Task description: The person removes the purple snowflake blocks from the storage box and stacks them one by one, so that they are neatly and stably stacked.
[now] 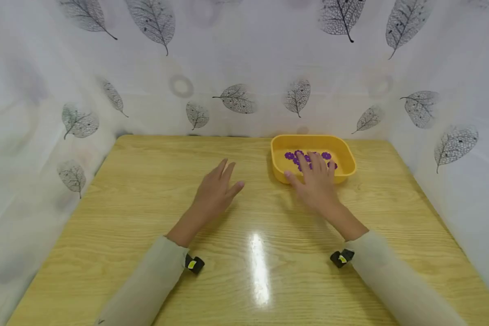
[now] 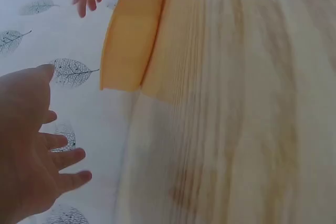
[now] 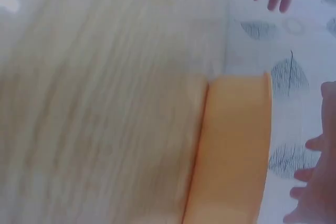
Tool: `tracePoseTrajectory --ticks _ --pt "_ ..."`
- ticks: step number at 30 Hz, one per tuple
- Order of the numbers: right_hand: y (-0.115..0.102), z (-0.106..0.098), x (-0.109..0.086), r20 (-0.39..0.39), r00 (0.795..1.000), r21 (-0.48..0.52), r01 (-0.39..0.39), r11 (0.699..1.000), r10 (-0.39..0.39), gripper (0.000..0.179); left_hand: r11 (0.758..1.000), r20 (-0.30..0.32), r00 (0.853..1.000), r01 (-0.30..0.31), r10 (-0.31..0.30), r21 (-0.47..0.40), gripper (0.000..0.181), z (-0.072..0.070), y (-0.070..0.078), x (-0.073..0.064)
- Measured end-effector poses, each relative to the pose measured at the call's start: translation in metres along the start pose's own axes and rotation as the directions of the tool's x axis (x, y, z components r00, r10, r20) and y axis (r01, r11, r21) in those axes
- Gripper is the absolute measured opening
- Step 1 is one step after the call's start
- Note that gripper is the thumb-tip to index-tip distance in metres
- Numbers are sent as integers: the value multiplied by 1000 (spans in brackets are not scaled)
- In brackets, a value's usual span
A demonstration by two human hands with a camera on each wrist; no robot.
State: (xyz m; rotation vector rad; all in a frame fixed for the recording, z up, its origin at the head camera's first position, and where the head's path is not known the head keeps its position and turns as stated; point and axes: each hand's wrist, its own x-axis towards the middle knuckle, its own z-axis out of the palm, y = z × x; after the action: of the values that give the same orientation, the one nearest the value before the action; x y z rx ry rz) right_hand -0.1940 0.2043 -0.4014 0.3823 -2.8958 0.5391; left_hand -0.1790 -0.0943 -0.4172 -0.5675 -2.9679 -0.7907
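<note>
Purple flowers [image 1: 326, 155] lie in the yellow tray [image 1: 309, 142], beneath my nearer, spread right hand [image 1: 315, 183]; loose left hand [image 1: 215, 190] hovers left of the tray, both empty!

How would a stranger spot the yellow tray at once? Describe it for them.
On the wooden table, go to the far edge, by the leaf-print backdrop. Right of centre in the head view sits a yellow tray with rounded corners. Its solid yellow walls and the purple flower-shaped pieces inside set it apart from the grained wood.
</note>
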Motion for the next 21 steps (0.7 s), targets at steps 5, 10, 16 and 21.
tracePoseTrajectory --ticks 5,10,16,21 --pt "41 -21 9 -44 999 202 -14 979 23 73 954 10 999 -30 35 -297 74 12 0 22" --pt "82 -38 17 -23 998 370 -53 928 66 68 868 -28 998 -59 52 -493 68 24 5 47" --pt "121 -45 21 -19 994 441 -90 893 109 62 835 -51 996 -93 78 -542 59 36 20 75" --pt "145 -41 19 35 982 494 -177 851 184 63 828 -12 994 -98 110 -551 58 47 32 93"
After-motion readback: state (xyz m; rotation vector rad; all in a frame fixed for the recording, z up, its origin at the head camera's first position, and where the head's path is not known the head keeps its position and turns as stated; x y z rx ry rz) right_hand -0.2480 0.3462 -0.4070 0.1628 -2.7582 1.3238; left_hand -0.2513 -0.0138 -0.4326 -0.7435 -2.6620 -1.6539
